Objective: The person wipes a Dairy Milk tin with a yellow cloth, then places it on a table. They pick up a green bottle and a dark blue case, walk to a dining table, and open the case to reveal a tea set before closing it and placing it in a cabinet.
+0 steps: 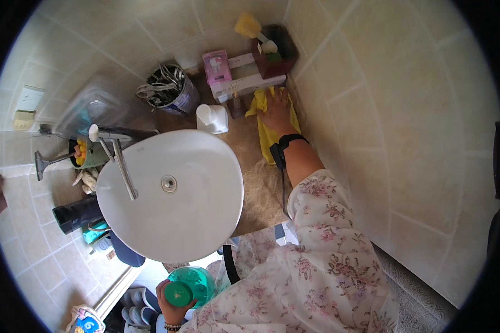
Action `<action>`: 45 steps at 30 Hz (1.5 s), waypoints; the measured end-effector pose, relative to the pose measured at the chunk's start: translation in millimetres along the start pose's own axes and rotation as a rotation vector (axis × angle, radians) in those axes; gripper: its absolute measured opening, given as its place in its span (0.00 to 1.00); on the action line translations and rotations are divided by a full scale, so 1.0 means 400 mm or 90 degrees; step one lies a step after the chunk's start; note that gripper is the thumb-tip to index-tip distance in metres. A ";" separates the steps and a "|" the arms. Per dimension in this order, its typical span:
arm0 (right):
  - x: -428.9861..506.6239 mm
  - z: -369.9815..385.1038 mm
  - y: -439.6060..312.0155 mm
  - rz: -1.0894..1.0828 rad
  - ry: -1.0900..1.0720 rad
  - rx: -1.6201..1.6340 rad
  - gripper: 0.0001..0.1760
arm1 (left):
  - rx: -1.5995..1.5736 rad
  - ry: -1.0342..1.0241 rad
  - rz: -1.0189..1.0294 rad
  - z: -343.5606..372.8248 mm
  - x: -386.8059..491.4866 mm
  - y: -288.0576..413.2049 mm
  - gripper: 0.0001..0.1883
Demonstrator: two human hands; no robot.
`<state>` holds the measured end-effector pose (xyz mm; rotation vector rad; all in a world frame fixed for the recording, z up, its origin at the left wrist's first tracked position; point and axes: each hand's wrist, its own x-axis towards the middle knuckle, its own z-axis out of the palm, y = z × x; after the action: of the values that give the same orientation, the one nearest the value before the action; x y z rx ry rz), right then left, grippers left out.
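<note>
A yellow cloth [268,139] lies on the brown stone-look countertop [256,187], with my right hand [277,111] spread over its upper part and gripping it against the surface. Just left of those fingers stands a small reed diffuser bottle [236,106]. Down by my body, my left hand [173,306] holds a translucent teal container [198,281] with a round green lid [178,294]. The white vessel sink [200,208] sits between my hands, its chrome faucet [125,170] reaching over the basin.
A white bottle [212,118] and a tub of clips or utensils [181,95] stand behind the sink. A pink box [217,66] and a dark red holder [281,56] with a yellow brush are against the wall. Left are a squeegee [46,163] and a black cylinder [73,214].
</note>
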<state>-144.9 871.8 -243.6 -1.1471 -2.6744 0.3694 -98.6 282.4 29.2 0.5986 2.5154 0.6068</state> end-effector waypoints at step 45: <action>-0.907 -0.125 0.023 0.371 -0.231 -0.099 0.46 | -0.070 0.049 0.073 0.022 -0.269 -0.216 0.43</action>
<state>121.0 619.8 -232.1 -2.0890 -2.6341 0.5045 -34.5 160.7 15.3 0.6943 2.5121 0.8201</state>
